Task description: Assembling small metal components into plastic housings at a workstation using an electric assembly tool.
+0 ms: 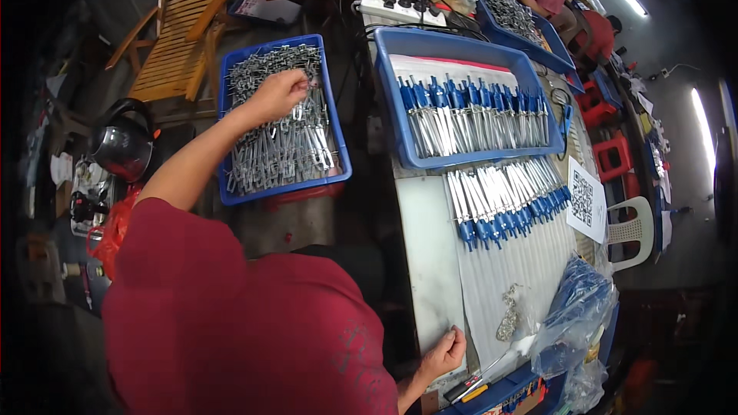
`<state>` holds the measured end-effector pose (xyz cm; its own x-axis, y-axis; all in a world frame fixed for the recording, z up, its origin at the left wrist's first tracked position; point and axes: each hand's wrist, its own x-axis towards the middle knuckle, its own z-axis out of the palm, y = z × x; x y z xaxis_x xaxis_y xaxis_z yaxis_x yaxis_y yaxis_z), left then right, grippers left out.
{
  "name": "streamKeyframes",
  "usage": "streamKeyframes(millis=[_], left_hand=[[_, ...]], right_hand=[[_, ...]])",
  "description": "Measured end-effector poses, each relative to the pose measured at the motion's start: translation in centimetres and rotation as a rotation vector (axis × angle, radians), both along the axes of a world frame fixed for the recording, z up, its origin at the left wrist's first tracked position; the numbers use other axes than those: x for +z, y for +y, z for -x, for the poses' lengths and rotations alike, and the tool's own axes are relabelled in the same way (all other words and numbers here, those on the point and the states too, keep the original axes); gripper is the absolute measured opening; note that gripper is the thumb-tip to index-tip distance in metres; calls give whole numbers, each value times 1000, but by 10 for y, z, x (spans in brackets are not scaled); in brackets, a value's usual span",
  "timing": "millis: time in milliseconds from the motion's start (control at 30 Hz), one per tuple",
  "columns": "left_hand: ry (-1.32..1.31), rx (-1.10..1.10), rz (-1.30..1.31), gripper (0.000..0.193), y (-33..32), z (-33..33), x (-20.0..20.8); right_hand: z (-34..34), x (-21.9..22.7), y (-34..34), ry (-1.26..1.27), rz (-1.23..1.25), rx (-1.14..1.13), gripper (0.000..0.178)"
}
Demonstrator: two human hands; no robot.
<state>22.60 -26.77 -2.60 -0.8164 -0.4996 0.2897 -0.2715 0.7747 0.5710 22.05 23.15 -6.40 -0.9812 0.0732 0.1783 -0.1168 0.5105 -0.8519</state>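
Observation:
My left hand [283, 94] is stretched out over a blue tray [343, 138] heaped with small grey metal parts [273, 152]. Its fingers are curled closed, and whatever they hold is hidden. Low by the table's near edge, my right hand [444, 351] has its fingers bent and pressed together beside the white board [430, 261]. I cannot make out anything in it. A screwdriver [480, 379] with a dark handle lies just past that hand. Rows of silver rods with blue ends [503, 204] lie on the table, and more stand in a blue bin [470, 157].
Small metal pieces [509, 315] lie in a little pile near a clear plastic bag [573, 315]. A printed sheet [586, 200] lies at the table's right edge. Behind the bin are a white power strip [400, 9] and cables. A wooden chair [181, 23] and a kettle [123, 142] stand left. Other people sit farther back.

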Motion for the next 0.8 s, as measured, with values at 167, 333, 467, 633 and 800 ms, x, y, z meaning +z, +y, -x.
streamKeyframes(millis=[167, 333, 467, 633, 800], left_hand=[[-141, -26, -8, 12, -31, -27, -56], [-266, 28, 59, 15, -43, -26, -76], [-180, -33, 154, 21, -45, -16, -84], [-378, -89, 235, 30, -36, 1, -77], [-518, -68, 254, 39, -45, -7, -79]], right_hand=[[0, -3, -2, 33, 15, -32, 19], [0, 0, -4, 59, -68, -31, 18], [0, -1, -4, 59, -80, -34, 18], [0, -1, -5, 55, -92, -50, 17], [0, 2, -3, -1, -134, -13, 17]])
